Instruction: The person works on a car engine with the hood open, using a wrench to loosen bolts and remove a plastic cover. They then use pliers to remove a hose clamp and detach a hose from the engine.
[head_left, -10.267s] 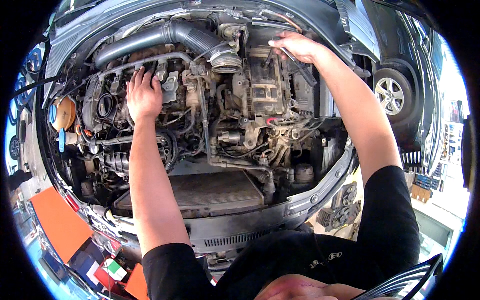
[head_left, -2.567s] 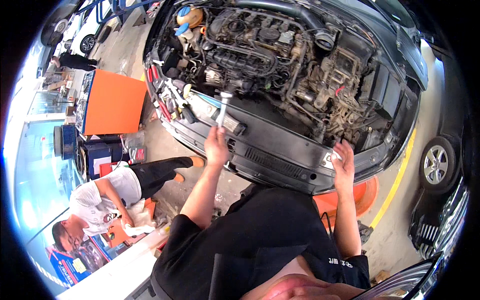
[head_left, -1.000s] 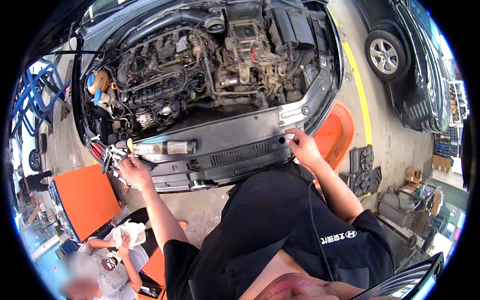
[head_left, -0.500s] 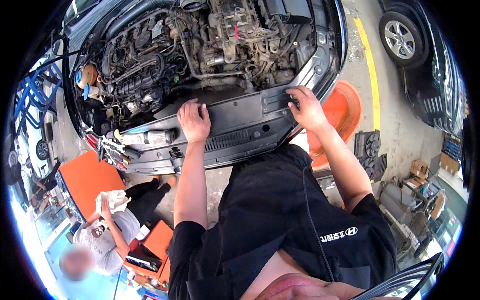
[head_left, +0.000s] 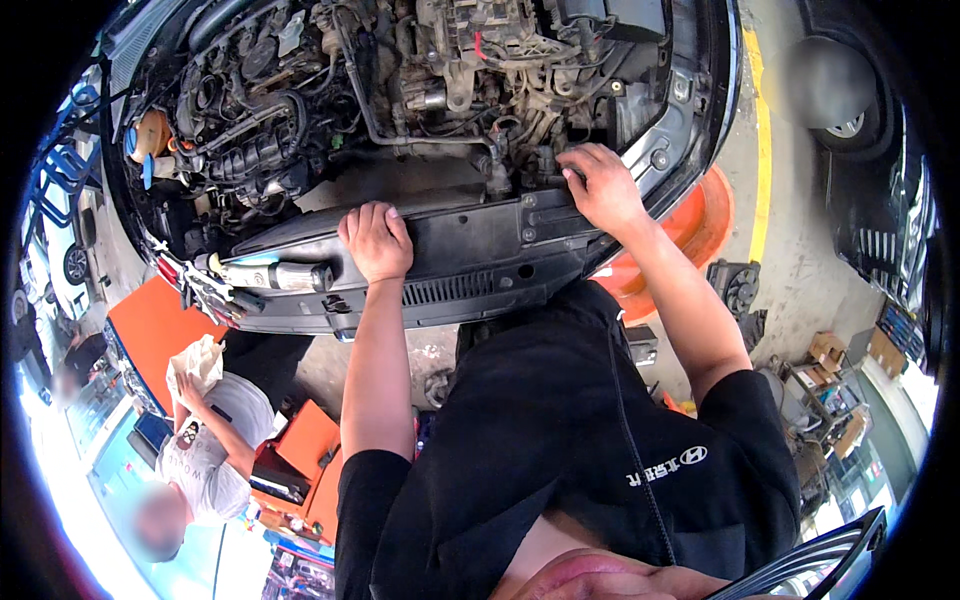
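A long black plastic panel [head_left: 450, 230] spans the front of an open engine bay, above my body. My left hand [head_left: 377, 242] lies over its rear edge left of centre, fingers bent down around it and thumb to the right. Toward the panel's right end is my right hand [head_left: 602, 190], with curled fingers reaching past the rear edge beside the hoses. Its fingertips are partly hidden, so what they hold cannot be made out. Behind the panel, a dirty engine [head_left: 270, 120] with pipes and wiring fills the bay.
A cylindrical tool [head_left: 285, 275] and several hand tools [head_left: 200, 285] lie on the panel's left end. An orange tub [head_left: 690, 240] stands beyond the right corner. At left, a person [head_left: 225, 430] holds a pale cloth beside an orange cabinet [head_left: 165, 335]. Another car [head_left: 880, 190] stands at right.
My right hand has shifted rearward, past the panel's edge. My left hand stays on the panel, slightly more curled. The gap behind the panel now shows more of the floor as the view shifts.
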